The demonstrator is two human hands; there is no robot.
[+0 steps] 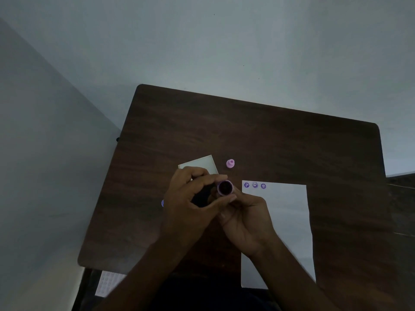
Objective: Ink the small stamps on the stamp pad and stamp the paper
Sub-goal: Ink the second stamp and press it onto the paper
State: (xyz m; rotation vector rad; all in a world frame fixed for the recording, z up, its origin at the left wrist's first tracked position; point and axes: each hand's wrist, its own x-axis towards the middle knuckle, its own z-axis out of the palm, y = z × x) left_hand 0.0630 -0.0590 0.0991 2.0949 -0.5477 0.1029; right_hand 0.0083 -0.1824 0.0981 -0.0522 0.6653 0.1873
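Observation:
A small purple stamp is held up between both hands, its dark inked face turned toward me. My left hand pinches it from the left with thumb and fingers. My right hand holds it from below and right. The white paper lies to the right and carries three purple prints along its top edge. A pink stamp stands on the table beyond the hands. The white stamp pad case lies behind my left hand, partly hidden. A bit of blue peeks out left of my left hand.
The dark wooden table stands against pale walls. A white embossed sheet shows below the table's near left corner. Another dark surface adjoins on the right.

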